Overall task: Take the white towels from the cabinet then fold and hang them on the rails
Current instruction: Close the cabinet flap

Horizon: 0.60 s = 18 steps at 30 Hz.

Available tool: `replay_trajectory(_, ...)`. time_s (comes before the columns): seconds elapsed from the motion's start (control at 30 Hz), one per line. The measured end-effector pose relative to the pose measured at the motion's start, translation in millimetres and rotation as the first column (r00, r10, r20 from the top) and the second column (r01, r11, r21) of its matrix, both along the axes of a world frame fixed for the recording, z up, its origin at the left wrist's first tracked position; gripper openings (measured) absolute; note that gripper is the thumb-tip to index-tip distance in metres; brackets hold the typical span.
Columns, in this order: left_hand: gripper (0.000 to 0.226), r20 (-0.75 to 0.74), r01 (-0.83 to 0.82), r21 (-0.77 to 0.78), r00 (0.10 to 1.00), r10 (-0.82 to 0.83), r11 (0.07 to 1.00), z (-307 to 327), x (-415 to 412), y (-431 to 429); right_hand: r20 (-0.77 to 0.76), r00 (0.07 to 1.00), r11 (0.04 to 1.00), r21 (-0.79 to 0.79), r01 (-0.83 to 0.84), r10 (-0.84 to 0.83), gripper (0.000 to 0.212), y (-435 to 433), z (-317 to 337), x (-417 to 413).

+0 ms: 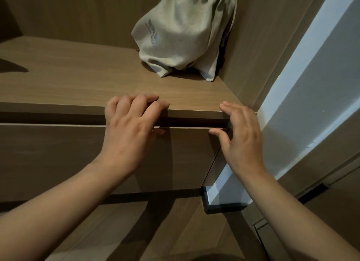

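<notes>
No white towel shows in the head view. I face a brown wooden cabinet with a drawer front (58, 155) under a shelf (68, 73). My left hand (130, 132) lies at the dark gap above the drawer, its bent fingers resting on the shelf's front edge and its thumb at the drawer's top edge. My right hand (241, 136) is at the drawer's right end, fingers loosely bent, thumb touching the drawer's top edge. Neither hand holds anything loose. The drawer's inside is hidden.
A beige cloth drawstring bag (183, 32) with grey print stands in the shelf's back right corner. A white wall strip (303, 97) runs along the right of the cabinet. A second drawer front (97, 231) lies below.
</notes>
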State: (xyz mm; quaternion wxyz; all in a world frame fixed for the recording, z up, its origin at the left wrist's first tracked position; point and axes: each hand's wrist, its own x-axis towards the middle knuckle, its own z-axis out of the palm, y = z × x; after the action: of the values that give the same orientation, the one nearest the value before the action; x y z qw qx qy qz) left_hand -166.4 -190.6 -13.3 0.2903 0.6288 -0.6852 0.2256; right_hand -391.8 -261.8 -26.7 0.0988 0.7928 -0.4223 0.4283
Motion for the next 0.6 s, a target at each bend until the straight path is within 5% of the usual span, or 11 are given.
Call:
replay_trajectory(0.17,0.055,-0.05,-0.002,0.038,0.999,0.004,0.999,5.3,-4.0,3.2,-0.011,1.0,0.998,0.061,0.016,-0.016,0.05,1.9,2.4,0.1)
replay_trajectory(0.47,0.063,-0.054,0.0,0.346,0.998,0.02,0.938,34.7,-6.5,16.4,-0.091,0.996,0.983,0.185,0.007,0.01,0.051,15.7,18.9,-4.7)
replay_trajectory(0.6,0.069,-0.049,0.005,0.437,0.999,0.018,0.899,47.6,-7.9,20.6,-0.127,0.992,0.932,0.359,0.056,-0.01,0.055,21.4,34.6,-3.6)
